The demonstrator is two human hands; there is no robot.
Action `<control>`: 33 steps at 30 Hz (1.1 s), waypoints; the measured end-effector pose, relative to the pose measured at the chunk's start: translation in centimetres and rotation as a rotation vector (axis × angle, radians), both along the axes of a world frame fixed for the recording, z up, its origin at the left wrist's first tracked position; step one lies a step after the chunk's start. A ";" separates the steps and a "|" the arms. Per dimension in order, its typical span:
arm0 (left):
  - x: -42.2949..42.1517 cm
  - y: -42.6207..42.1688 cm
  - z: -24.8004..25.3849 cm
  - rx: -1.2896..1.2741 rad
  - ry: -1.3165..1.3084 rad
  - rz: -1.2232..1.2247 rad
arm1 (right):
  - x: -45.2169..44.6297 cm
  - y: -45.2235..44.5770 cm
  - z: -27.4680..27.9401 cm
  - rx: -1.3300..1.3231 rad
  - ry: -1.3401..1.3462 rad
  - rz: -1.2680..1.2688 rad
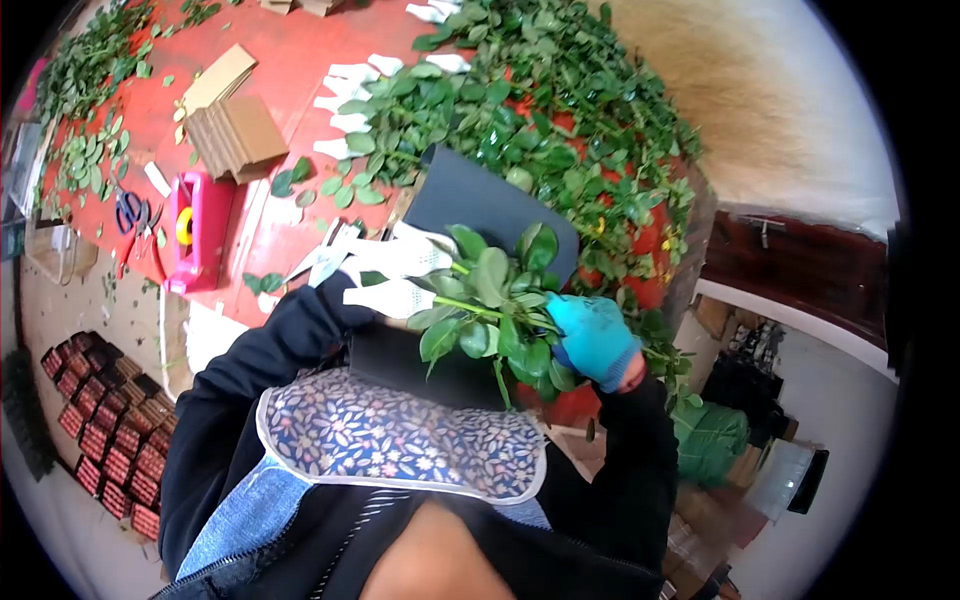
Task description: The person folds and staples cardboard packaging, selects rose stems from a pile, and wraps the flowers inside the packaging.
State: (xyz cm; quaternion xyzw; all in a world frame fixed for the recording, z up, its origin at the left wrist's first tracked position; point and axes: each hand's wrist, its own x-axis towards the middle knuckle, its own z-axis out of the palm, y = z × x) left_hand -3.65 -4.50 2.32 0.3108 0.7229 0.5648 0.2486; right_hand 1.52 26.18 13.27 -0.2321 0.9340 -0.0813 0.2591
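My right hand (595, 340), in a teal glove, closes around the leafy stems of a bunch of roses (490, 300). Their heads, wrapped in white net sleeves (390, 298), point left. My left hand is mostly hidden behind these heads at the end of a dark sleeve (325, 310), so its fingers cannot be made out. Under and behind the bunch lies a dark grey sheet (490, 205), with a black flap (430, 370) nearer my body.
More net-wrapped roses (560, 120) cover the red table (290, 60) at the far right. Cardboard pieces (235, 138), a pink tape dispenser (200, 230), blue-handled scissors (128, 212) and red-handled cutters (140, 240) lie left. Bundled red-brown items (110, 430) sit below left.
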 end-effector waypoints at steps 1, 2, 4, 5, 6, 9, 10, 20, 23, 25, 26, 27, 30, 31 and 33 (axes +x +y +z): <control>0.5 -0.5 -0.9 0.032 -0.047 -0.026 | 1.0 0.2 -1.8 -0.046 -0.006 0.012; 1.0 -0.9 -1.8 0.063 -0.094 -0.051 | 1.7 0.2 -3.1 -0.007 -0.048 0.008; 2.3 -0.9 -7.3 0.368 -0.068 0.020 | 2.8 0.2 -5.2 0.025 -0.087 -0.008; 2.4 -0.9 -7.9 0.418 -0.078 0.039 | 3.2 0.2 -6.0 0.068 -0.106 -0.034; 2.9 -1.3 -8.3 0.477 -0.374 0.030 | 3.6 0.2 -6.6 0.113 -0.124 -0.057; 4.6 -2.0 -10.2 0.335 -0.401 0.201 | 4.5 0.6 -7.7 0.111 -0.129 -0.033; 4.4 -2.4 -9.2 0.333 -0.401 0.195 | 4.8 0.7 -8.3 0.110 -0.128 -0.039; 4.4 -3.4 -11.0 0.270 -0.544 0.170 | 5.4 3.5 -9.2 0.005 -0.121 -0.179; 3.7 -3.4 -10.0 -0.036 -0.357 0.077 | 4.8 4.2 -7.7 -0.053 -0.045 -0.266; 3.7 -3.4 -9.5 -0.033 -0.222 0.052 | 4.7 4.5 -7.0 -0.029 -0.045 -0.290; 3.6 -3.4 -9.1 -0.042 -0.104 -0.033 | 4.8 4.8 -7.2 0.010 0.030 -0.250; 3.7 -3.3 -8.9 -0.051 0.013 -0.118 | 5.1 5.0 -7.5 0.049 0.102 -0.211; 4.4 -2.9 -13.0 0.010 0.037 -0.122 | 5.0 2.8 -7.9 0.071 0.099 -0.155; 4.2 -2.6 -12.1 0.090 -0.328 -0.120 | 4.9 1.9 -8.1 0.082 0.104 -0.125; 3.8 -1.9 -10.2 0.294 -1.094 0.089 | 4.6 0.3 -10.0 0.141 -0.002 -0.084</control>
